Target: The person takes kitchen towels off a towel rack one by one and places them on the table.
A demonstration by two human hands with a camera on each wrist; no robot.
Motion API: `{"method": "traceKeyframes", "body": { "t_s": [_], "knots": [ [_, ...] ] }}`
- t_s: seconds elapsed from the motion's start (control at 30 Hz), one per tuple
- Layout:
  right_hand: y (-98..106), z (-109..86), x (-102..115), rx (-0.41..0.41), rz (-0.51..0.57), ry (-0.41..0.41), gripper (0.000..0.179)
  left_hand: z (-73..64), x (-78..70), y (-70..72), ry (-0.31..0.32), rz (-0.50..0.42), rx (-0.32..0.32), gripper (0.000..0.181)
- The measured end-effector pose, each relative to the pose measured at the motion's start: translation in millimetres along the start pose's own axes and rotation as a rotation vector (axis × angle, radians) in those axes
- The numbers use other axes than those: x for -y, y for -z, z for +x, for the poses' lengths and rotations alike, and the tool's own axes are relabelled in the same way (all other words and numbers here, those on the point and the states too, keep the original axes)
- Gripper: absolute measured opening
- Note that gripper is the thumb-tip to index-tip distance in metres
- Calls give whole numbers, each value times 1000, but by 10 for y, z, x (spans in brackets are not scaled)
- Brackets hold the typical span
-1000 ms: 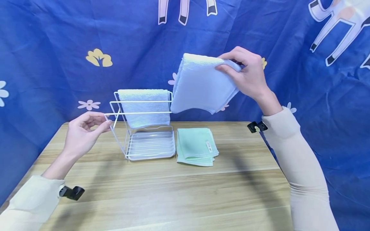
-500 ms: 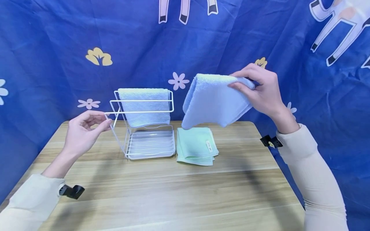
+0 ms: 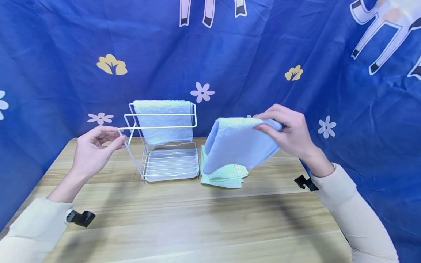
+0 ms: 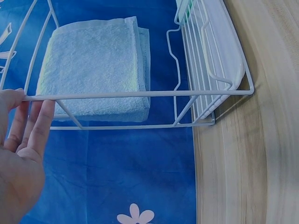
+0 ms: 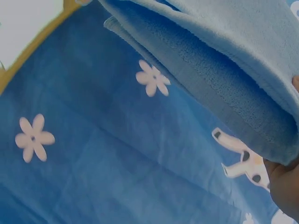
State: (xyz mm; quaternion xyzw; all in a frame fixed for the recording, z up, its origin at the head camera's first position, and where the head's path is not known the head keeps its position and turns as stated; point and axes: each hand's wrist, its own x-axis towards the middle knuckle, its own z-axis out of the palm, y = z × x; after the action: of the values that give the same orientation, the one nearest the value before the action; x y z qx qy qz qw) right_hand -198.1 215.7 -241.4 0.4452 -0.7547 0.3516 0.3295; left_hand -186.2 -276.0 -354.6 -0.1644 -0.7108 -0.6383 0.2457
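Over table [image 3: 184, 223], right grip [image 3: 289, 131] pinches blue towel [image 3: 240, 144]; left grip [image 3: 93, 151] pinches rack [image 3: 158, 127].

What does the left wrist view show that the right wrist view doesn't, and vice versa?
Only the left wrist view: the left hand holding the white wire rack, the hung towel on it, the clear wood grain of the tabletop and a sliver of green cloth.
Only the right wrist view: the right hand and the held towel, its folds gaping apart.
Both: the blue backdrop with pale flowers. A washed-out patch at the right wrist view's upper left may be tabletop; I can't tell.
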Motion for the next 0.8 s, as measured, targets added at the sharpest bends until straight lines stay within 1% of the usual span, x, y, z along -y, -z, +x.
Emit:
{"method": "traceKeyframes", "body": {
  "t_s": [0.13, 0.3, 0.37, 0.57, 0.7, 0.8],
  "knots": [
    [-132, -93, 27, 46, 28, 9, 27, 2, -12, -1, -1, -26, 2, 28],
    [-319, -206, 95, 86, 121, -34, 18, 5, 6, 9, 3, -61, 3, 23],
    [-393, -249, 128, 96, 155, -58, 16, 1, 10, 9, 4, -61, 1, 22],
    [-582, -360, 234, 119, 217, -92, 22, -3, 7, 3, 2, -12, 10, 27],
    [-715, -411, 311, 143, 243, -96, 25, 0, -2, -2, 1, -48, -1, 25],
    [-831, -459, 364, 163, 263, -86, 24, 2, 2, -2, 3, -54, -2, 24]
  ]
}}
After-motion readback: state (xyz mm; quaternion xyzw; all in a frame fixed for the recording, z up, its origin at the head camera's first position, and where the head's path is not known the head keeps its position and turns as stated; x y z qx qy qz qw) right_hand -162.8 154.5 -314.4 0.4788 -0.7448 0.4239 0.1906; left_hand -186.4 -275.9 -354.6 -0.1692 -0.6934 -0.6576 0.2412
